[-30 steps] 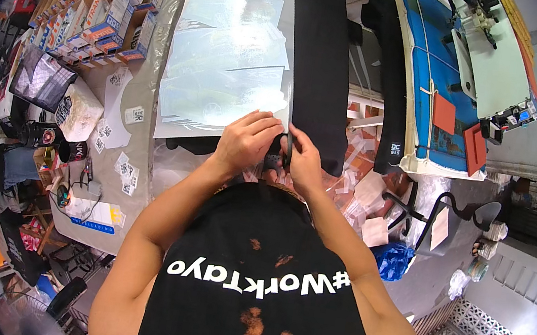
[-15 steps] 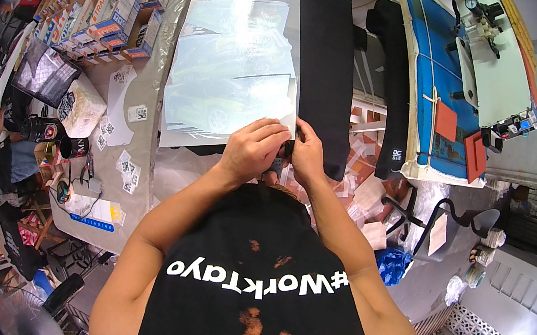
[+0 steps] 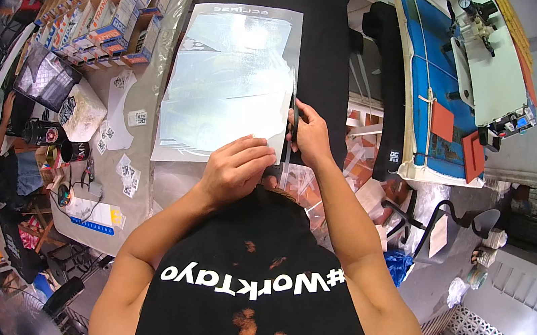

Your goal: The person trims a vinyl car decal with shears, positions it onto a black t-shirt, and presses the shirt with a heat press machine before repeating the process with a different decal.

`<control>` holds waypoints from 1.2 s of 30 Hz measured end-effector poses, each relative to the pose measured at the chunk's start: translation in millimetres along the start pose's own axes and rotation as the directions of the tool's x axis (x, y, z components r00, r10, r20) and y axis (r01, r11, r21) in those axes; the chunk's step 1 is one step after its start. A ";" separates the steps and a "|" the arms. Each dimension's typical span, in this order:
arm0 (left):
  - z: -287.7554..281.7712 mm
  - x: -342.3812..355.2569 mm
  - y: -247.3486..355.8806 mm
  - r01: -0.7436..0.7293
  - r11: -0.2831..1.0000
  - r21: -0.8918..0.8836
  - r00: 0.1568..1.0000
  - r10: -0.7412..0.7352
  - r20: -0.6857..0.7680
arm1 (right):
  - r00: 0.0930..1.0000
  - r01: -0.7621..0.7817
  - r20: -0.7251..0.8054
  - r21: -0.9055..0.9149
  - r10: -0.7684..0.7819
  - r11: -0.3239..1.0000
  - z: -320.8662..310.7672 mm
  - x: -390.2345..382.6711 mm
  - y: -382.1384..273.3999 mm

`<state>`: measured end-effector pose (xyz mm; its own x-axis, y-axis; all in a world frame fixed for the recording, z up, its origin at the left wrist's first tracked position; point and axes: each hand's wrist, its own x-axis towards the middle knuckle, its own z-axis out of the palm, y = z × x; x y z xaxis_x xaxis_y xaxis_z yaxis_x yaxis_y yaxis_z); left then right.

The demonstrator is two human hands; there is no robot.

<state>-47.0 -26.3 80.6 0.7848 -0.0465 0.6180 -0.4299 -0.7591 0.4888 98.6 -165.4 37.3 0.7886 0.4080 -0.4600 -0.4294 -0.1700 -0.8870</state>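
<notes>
A pale printed sheet (image 3: 218, 86) with glossy patches lies over black padded material (image 3: 326, 39). My left hand (image 3: 239, 167) grips its lower right corner, fingers pressed together. My right hand (image 3: 310, 136) is closed on black-handled scissors (image 3: 295, 117), whose blades point away from me along the sheet's right edge. A thin pale strip (image 3: 285, 168) hangs just below the scissors. The bottom of the sheet under my left fingers is hidden.
Cardboard boxes (image 3: 115, 15), small printed stickers (image 3: 125, 176) and tools fill the left table. A co-worker's arm (image 3: 5, 119) shows at far left. A blue-bedded machine (image 3: 441, 88) stands at right, with a bent black metal frame (image 3: 435, 213) below it.
The sheet and my left hand have moved down toward me. My right hand with the scissors has moved up along the right edge, and the scissors now show more.
</notes>
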 end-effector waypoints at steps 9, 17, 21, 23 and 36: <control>-19.4 -13.1 12.1 -0.003 0.998 -0.056 1.000 0.004 0.015 | 1.000 -0.001 0.015 -0.019 0.001 1.000 -1.9 27.6 -18.0; -25.0 -7.2 34.5 0.019 0.992 -0.123 0.998 -0.025 -0.050 | 1.000 0.031 -0.003 0.067 -0.031 0.997 11.8 49.0 -28.2; -29.6 -0.8 38.9 0.015 0.992 -0.126 0.998 -0.023 -0.056 | 0.999 0.045 -0.021 0.031 -0.044 0.998 11.9 50.6 -36.9; -32.3 -0.8 39.4 0.013 0.993 -0.115 0.998 -0.020 -0.062 | 0.998 0.054 -0.012 0.026 -0.054 0.998 9.2 57.3 -33.6; -43.3 -9.2 51.5 0.034 0.987 -0.159 0.994 -0.049 -0.093 | 0.996 0.093 0.000 -0.023 -0.093 0.995 7.8 99.6 -39.7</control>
<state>-95.7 -36.8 126.7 0.7602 0.0516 0.6477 -0.4683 -0.6474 0.6012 190.8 -111.1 27.0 0.8249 0.4225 -0.3755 -0.3439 -0.1520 -0.9266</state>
